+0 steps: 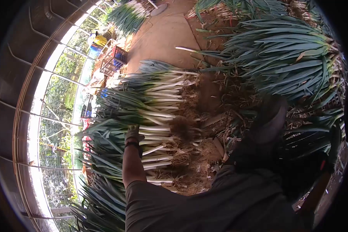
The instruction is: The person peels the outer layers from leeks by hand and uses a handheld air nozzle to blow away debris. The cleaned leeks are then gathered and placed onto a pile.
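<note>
Leeks point(158, 116) lie side by side in a long row, green leaves to the left, white stems and earthy roots to the right. My left hand point(133, 133), in a pale glove with a dark band at the wrist, is among them where white turns to green. Its fingers are bent over the leeks, the thumb lying on the stem side. My right forearm point(316, 189) shows dimly at the lower right. The right hand is lost in shadow by dark leek leaves point(311, 135), and its fingers cannot be made out.
A large leek pile point(286, 58) fills the upper right; another bundle point(129, 15) lies at the top. A crate point(115, 60) stands by the netted wall point(58, 135). My dark boot point(272, 116) rests among leaf scraps. Brown ground sheeting point(162, 42) lies beyond the row.
</note>
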